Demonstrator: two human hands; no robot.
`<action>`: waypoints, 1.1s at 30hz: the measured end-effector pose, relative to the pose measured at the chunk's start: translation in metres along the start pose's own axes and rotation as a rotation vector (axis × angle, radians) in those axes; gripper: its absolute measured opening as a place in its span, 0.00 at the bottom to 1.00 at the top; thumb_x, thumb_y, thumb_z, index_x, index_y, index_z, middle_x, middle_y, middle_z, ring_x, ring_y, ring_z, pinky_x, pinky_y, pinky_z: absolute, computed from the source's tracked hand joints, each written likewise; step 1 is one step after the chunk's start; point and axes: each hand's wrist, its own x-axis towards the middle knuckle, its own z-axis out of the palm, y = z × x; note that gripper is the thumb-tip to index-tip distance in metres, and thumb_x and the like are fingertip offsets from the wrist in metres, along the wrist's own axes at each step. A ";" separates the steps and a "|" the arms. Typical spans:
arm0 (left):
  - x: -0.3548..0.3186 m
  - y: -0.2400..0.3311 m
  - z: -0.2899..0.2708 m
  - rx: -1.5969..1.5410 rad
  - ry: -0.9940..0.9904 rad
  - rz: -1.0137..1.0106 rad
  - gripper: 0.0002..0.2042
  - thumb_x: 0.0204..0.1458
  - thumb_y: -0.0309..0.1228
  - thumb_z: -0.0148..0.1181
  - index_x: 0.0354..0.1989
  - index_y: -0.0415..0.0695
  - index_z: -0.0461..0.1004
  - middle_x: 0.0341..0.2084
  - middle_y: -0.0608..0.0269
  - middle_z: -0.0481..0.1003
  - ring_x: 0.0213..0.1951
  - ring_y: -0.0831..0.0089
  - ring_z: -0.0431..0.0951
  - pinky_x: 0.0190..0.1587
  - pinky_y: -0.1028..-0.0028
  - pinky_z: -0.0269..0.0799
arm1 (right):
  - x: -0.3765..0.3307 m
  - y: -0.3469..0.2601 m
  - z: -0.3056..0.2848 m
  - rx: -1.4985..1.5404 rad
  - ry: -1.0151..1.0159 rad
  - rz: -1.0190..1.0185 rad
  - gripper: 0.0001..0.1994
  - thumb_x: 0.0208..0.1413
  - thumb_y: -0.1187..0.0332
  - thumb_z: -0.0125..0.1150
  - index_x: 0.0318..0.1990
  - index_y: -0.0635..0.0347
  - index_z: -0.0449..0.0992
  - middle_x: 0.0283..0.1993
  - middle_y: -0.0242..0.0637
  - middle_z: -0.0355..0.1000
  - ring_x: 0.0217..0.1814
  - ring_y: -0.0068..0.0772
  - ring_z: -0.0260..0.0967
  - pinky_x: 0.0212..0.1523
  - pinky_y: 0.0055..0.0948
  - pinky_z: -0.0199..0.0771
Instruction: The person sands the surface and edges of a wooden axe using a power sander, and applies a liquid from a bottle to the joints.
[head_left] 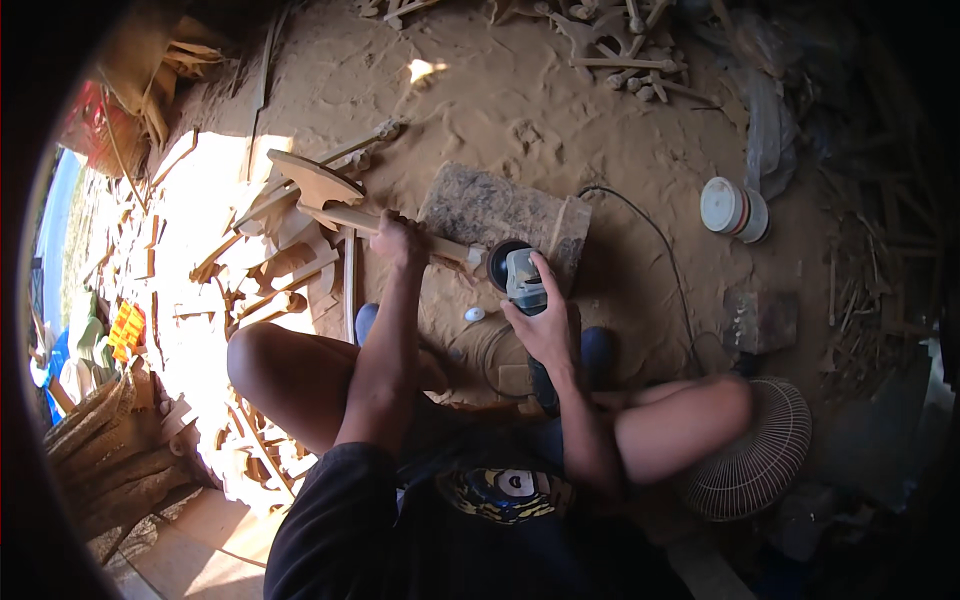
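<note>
A long, pale, bare-wood piece [447, 250] slants from the left, over the near left part of a mottled grey-brown rectangular block [505, 215], and its right end meets a round black disc [497, 268] on a compact grey-green handheld grinder [523, 272]. The fingers of the left hand [398, 240] are wrapped around the wood; those of the right hand [545, 325] grasp the grinder, thumb on its left side and 1 finger stretched along its right. Whether the wood bears on the block or hangs just above it, I cannot tell, so for good control it is probably best to seat it firmly there before pressing. The disc's face should meet the surface nearly flat, with light, even pressure and steady strokes along the length, since lingering in 1 spot would likely leave a hollow or a scorch. The left grip sits sensibly apart from the disc; turning the piece a little between passes should even out its faces. Bare knees flank the work and the 2 hands look ungloved, so aiming the dust to the far side seems wise. The thin black cable [667, 240] arcs beyond the block to the right, and ought to be given slack, well away from the disc.
</note>
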 end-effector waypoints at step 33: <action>-0.021 0.011 0.008 0.122 -0.039 0.138 0.09 0.53 0.26 0.58 0.23 0.40 0.66 0.13 0.61 0.66 0.12 0.65 0.69 0.16 0.61 0.72 | 0.001 -0.002 0.006 -0.075 0.075 -0.031 0.40 0.51 0.72 0.72 0.74 0.58 0.64 0.70 0.53 0.71 0.70 0.44 0.72 0.68 0.37 0.71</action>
